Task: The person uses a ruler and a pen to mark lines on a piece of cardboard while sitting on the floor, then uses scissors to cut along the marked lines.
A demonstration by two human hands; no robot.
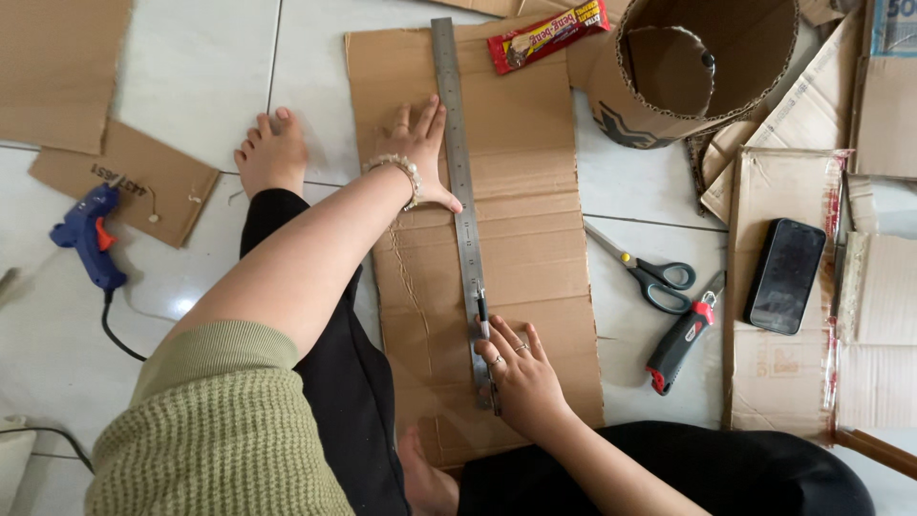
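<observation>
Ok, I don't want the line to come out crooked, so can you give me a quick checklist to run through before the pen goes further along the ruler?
1. Long steel ruler lies flat on the brown cardboard sheet: ok.
2. Left hand presses on the cardboard beside the ruler, thumb against its edge: ok.
3. Right hand holds the dark pen against the ruler's right edge: ok.
4. Pen tip touching the cardboard: cannot tell.
5. Cardboard ahead of the pen is free of objects; the red snack wrapper lies only at the far end: ok.
6. Grey-handled scissors and red-and-black utility knife lie off the sheet: ok.
</observation>
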